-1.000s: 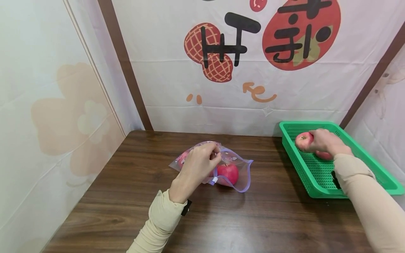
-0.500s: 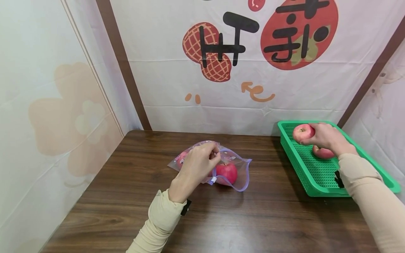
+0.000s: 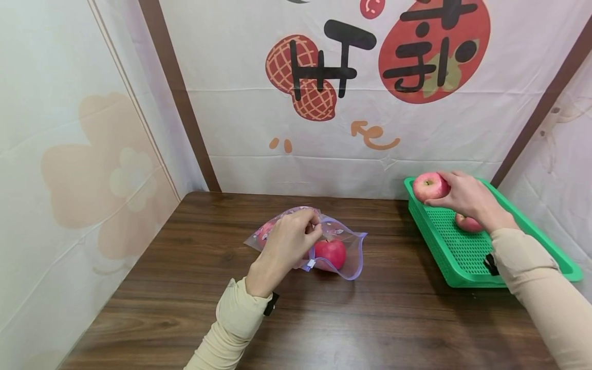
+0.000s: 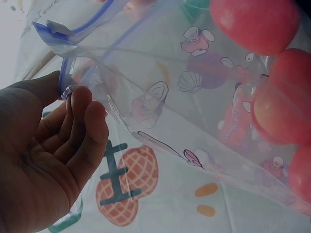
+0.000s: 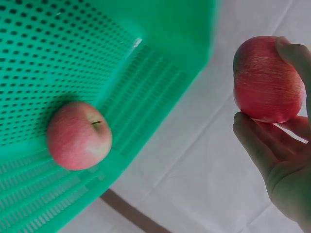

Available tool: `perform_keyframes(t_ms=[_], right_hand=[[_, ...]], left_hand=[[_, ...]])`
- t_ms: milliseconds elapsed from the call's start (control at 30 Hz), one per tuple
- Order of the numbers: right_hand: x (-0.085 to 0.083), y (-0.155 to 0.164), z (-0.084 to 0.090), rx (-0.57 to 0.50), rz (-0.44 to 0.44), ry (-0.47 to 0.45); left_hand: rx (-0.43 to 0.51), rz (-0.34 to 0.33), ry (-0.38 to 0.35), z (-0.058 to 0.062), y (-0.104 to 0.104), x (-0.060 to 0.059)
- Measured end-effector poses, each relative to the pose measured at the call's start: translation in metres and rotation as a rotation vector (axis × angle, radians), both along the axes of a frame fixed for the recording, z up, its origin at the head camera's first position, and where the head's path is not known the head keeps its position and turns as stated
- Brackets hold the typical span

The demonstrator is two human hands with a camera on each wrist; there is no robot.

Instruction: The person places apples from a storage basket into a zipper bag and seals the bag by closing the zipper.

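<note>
My left hand (image 3: 289,236) pinches the blue-edged rim of a clear printed zip bag (image 4: 146,107) and holds its mouth open toward the right. Inside the bag are several red apples (image 4: 255,22); one of them, a red apple (image 3: 332,253), lies by the opening in the head view. A pink-red apple (image 5: 267,80) is gripped between the thumb and fingers of my right hand (image 3: 472,198), raised over the far left part of a green basket (image 3: 462,280). Another apple (image 5: 79,136) rests on the basket's perforated floor, below the right hand.
The brown wooden table (image 3: 185,318) carries the bag and the basket. A white printed cloth (image 3: 240,128) hangs behind the table, with more cloth at both sides. A white slider (image 3: 311,264) sits on the bag's near rim.
My right hand has lifted its apple up and leftward from inside the basket, leaving the other apple there more in view. The left hand and bag keep their place.
</note>
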State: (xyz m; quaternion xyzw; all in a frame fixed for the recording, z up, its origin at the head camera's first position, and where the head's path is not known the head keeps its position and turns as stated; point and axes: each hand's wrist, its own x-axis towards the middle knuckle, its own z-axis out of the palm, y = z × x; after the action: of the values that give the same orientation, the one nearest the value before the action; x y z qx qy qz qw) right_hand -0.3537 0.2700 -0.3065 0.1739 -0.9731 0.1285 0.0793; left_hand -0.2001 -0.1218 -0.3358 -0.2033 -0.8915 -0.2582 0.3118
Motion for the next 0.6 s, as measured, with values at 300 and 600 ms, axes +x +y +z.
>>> perform_keyframes(t_ms=[300, 600], right_hand=[[0.020, -0.024, 0.014, -0.028, 0.051, 0.078], [0.041, -0.046, 0.022, -0.069, 0.109, 0.132]], left_hand=[[0.002, -0.005, 0.001, -0.001, 0.000, 0.000], [-0.001, -0.005, -0.003, -0.001, 0.001, -0.001]])
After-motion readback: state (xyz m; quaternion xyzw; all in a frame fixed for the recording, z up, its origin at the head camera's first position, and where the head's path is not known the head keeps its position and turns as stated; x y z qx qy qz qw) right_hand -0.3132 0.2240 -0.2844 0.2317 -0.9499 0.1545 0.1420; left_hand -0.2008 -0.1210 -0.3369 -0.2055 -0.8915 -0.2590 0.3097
